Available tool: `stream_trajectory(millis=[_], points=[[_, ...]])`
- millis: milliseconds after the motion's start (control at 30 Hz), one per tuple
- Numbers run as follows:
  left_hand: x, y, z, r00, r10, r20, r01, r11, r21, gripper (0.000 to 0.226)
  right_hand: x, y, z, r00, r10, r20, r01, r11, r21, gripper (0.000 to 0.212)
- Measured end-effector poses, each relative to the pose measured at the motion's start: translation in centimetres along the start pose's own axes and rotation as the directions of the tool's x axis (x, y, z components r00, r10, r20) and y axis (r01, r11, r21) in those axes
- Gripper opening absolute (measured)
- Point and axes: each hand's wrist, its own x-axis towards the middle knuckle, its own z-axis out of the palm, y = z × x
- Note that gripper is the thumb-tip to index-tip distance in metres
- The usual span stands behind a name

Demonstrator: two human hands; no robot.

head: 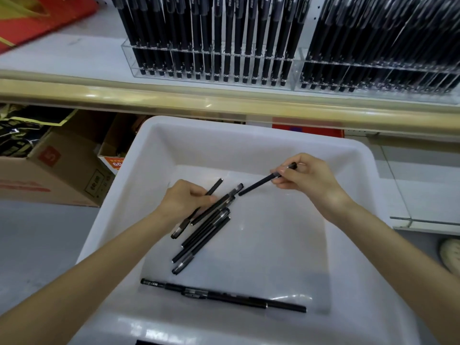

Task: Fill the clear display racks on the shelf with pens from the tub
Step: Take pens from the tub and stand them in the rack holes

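Note:
A white tub (254,135) sits below the shelf, with several black pens (204,235) loose on its floor. My left hand (184,200) is inside the tub and grips one black pen (214,188) over the pile. My right hand (308,178) pinches another black pen (258,184) near its cap end, its other end pointing down-left. Two long pens (224,295) lie end to end along the tub's near side. On the shelf stand two clear display racks (174,70), (373,78), both packed with upright black pens.
The beige shelf edge (224,100) runs across just above the tub. Cardboard boxes (54,170) stand on the floor at left. A red box (37,18) lies on the shelf's far left. A shoe (450,255) shows at the right edge.

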Motion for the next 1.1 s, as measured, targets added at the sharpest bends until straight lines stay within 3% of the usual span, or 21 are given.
stream_trajectory(millis=[100,367,500,600,733,833,1000,1100], points=[[-0.4,1.9,-0.9,0.999,-0.015,0.045,0.023,0.979,-0.201,0.023,0.0,-0.5,-0.3,1.0,-0.014,0.003,0.013,0.997,0.081,0.009],[-1.2,9.4,-3.0,0.988,0.151,0.013,-0.142,0.954,-0.263,0.017,-0.5,-3.2,-2.8,0.989,-0.103,0.103,0.075,0.967,0.243,0.015],[-1.1,14.1,-3.5,0.966,0.259,-0.019,-0.239,0.855,-0.46,0.015,-0.7,-5.1,-5.1,0.98,-0.189,0.058,0.169,0.951,0.258,0.017],[-0.8,17.3,-3.3,0.944,0.328,-0.037,-0.278,0.731,-0.623,0.022,-0.9,-6.5,-6.9,0.962,-0.274,-0.026,0.274,0.949,0.154,0.022],[-0.4,20.7,-2.0,0.914,0.406,-0.005,-0.288,0.639,-0.713,0.028,-0.7,-8.4,-9.8,0.921,-0.364,-0.142,0.381,0.917,0.117,0.039],[0.1,22.4,-0.7,0.915,0.404,0.01,-0.26,0.609,-0.749,0.03,-0.5,-10.6,-12.1,0.854,-0.47,-0.223,0.49,0.87,0.044,0.03],[1.4,23.8,1.1,0.945,0.326,0.034,-0.159,0.545,-0.823,0.03,1.1,-13.9,-15.9,0.624,-0.661,-0.416,0.636,0.739,-0.22,0.058],[2.1,23.8,1.9,0.961,0.269,0.068,-0.064,0.452,-0.89,0.05,3.0,-14.9,-16.8,0.507,-0.7,-0.504,0.649,0.694,-0.311,0.046]])
